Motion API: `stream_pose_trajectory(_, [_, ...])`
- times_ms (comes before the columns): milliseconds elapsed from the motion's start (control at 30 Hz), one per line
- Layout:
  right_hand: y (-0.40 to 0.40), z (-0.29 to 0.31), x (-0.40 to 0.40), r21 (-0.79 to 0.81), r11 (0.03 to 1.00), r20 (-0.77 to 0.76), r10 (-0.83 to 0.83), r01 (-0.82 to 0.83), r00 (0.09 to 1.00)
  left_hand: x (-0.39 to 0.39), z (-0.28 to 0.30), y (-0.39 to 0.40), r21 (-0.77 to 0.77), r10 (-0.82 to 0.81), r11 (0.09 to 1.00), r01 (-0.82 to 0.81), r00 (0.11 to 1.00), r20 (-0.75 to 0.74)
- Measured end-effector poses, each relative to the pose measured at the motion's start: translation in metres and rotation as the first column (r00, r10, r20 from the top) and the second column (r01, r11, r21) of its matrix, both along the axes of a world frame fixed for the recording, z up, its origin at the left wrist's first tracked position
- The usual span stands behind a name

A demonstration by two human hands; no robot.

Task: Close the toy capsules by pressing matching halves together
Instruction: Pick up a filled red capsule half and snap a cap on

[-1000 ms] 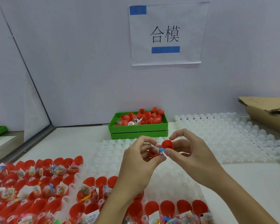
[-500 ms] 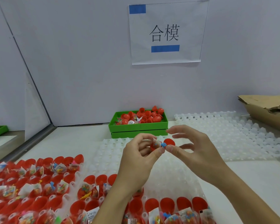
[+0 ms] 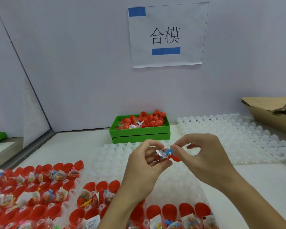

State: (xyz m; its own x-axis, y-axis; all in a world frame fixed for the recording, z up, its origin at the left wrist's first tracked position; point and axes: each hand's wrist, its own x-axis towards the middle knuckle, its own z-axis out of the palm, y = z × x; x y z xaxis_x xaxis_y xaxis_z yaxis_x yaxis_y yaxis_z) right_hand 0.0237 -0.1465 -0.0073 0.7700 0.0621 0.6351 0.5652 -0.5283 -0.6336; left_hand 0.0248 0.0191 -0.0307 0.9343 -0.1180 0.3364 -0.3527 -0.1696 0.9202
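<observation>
Our left hand (image 3: 144,164) pinches the filled half (image 3: 162,158), right hand (image 3: 203,156) its cap (image 3: 176,157), not yet joined; many open capsules (image 3: 56,187) remain.

I note a red capsule half (image 3: 176,157) carrying a blue toy figure (image 3: 168,152) and a white packet (image 3: 161,154). The capsule halves in the near tray (image 3: 96,184) are red, their packets clear with multicoloured contents and white labels. I record the tray (image 3: 106,166) under them as translucent white, embossed in a regular bumped grid; the far tray (image 3: 238,134) matches it. The bin (image 3: 139,134) is bright green, filled with red pieces. The wall sign (image 3: 167,35) is white with black characters and two blue bars. The cardboard box (image 3: 271,113) is brown.
</observation>
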Motion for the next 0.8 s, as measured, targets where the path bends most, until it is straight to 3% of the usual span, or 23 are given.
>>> stream_pose_trajectory(300, [0.003, -0.005, -0.001, -0.159, 0.984, 0.006, -0.079, 0.079, 0.997, -0.001, -0.001, -0.002, 0.018, -0.009, 1.000, 0.008, 1.000, 0.029])
stream_pose_trajectory(567, [0.020, -0.013, 0.000, 0.024, 0.992, -0.035, -0.125, 0.126, 0.991, -0.002, -0.001, -0.002, 0.047, 0.005, 0.999, -0.007, 0.999, 0.045])
stream_pose_trajectory(800, [0.021, -0.015, -0.002, -0.047, 0.989, -0.087, -0.141, 0.137, 0.986, -0.003, -0.003, -0.005, 0.087, 0.012, 0.996, -0.019, 0.997, 0.071])
